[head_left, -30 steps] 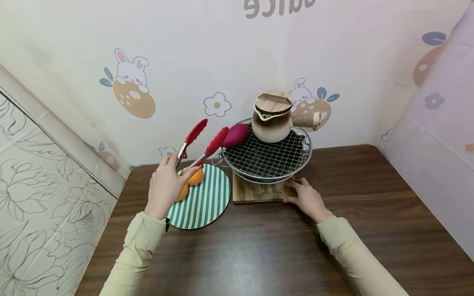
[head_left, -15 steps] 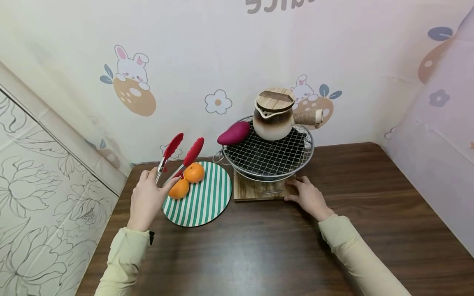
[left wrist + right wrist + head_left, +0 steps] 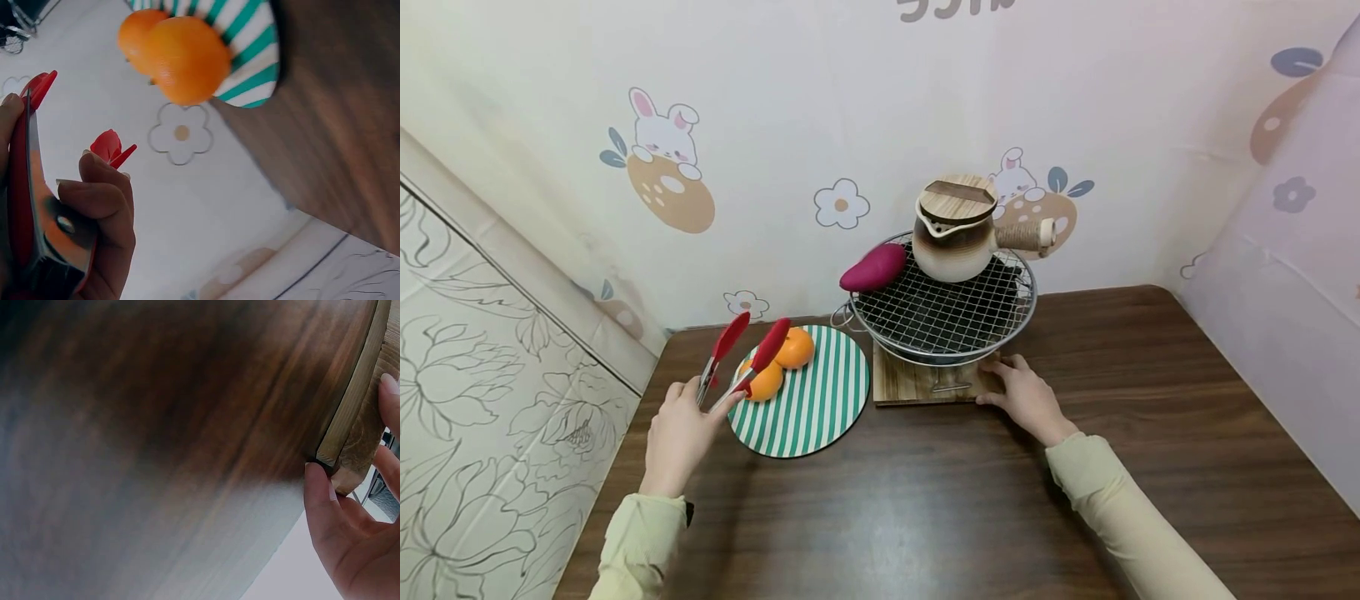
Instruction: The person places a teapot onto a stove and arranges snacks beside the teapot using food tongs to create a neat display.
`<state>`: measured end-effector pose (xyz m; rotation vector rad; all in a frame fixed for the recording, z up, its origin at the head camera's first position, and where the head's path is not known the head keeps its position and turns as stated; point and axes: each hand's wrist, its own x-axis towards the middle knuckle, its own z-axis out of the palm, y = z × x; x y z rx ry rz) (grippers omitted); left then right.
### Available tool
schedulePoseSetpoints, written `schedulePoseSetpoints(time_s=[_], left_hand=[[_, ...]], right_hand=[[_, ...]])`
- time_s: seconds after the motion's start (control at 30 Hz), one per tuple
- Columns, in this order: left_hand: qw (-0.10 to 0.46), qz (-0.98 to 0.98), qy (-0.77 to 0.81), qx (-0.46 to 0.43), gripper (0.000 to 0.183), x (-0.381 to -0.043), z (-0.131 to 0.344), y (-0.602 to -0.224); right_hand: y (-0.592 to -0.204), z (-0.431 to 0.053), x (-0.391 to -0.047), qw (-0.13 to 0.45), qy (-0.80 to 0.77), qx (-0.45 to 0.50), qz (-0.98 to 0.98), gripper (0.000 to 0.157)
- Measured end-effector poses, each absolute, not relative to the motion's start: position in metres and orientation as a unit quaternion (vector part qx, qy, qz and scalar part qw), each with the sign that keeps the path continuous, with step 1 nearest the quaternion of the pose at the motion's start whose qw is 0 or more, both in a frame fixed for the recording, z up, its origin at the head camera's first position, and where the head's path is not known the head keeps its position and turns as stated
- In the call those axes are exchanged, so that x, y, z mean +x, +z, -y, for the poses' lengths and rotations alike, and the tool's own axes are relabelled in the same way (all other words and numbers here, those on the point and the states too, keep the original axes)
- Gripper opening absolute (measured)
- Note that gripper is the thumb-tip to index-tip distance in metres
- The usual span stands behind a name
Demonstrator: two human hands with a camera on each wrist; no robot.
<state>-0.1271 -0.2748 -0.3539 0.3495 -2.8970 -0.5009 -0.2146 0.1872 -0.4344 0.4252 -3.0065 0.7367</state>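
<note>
My left hand (image 3: 677, 437) holds tongs (image 3: 769, 346) with red tips, spread apart with nothing between them. The tongs are beside two oranges (image 3: 795, 347) on a green-and-white striped round board (image 3: 816, 408); in the left wrist view the oranges (image 3: 187, 59) lie beyond the tongs. My right hand (image 3: 1028, 404) grips the right front corner of a wooden board (image 3: 917, 387), its fingers (image 3: 322, 494) against the edge. On that board stands a round grill (image 3: 940, 325) with a wire rack. A purple sweet potato (image 3: 874, 268) lies on the rack's left side.
A clay side-handle teapot (image 3: 955, 254) with a wooden lid (image 3: 958, 200) stands at the back of the rack, its wrapped handle (image 3: 1022, 237) pointing right. A wire loop (image 3: 848, 317) sticks out at the grill's left. The dark wooden table (image 3: 880, 500) meets a printed backdrop behind.
My left hand has moved left and towards me with the tongs, away from the sweet potato, which stays on the rack. My right hand has kept its place on the wooden board.
</note>
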Motion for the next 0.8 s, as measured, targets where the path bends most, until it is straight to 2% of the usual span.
schedulePoseSetpoints(time_s=[0.4,0.8], left_hand=[[0.031,0.975,-0.162,0.149,0.101,-0.112,0.287,-0.380],[0.028,0.977,-0.151,0.148,0.098,-0.108,0.291,-0.399]], right_hand=[[-0.435,-0.188,-0.214,0.010,0.233,0.135,0.963,0.057],[-0.434,-0.187,-0.215,0.005,0.230,0.132,0.964,0.057]])
